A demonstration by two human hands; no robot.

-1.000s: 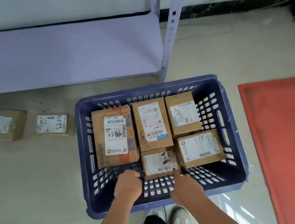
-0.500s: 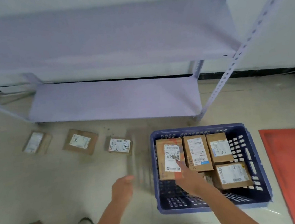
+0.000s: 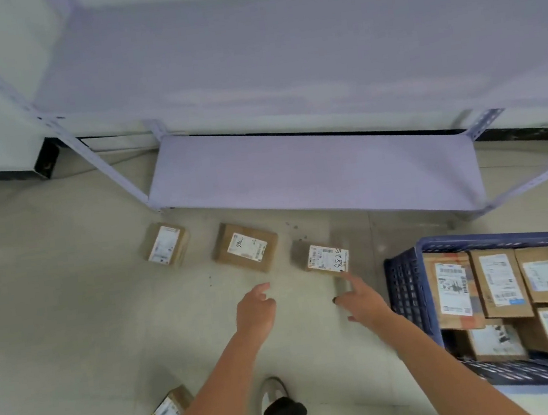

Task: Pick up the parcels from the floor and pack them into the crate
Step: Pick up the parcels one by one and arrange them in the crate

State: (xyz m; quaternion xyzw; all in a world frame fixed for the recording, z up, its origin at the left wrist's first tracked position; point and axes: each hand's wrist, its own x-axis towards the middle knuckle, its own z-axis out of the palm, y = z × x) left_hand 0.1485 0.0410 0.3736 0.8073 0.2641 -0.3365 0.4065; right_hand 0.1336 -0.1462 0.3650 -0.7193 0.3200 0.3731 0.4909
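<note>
Three brown cardboard parcels [image 3: 245, 247] in a row on the floor before the pale metal shelf rack [image 3: 313, 171]; blue plastic crate [image 3: 410, 287] to their right, holding five parcels; a fourth cardboard parcel [image 3: 167, 414] lies nearer, left.

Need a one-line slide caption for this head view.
Both open hands, left and right, reach toward floor parcels beside the part-filled blue crate.
</note>
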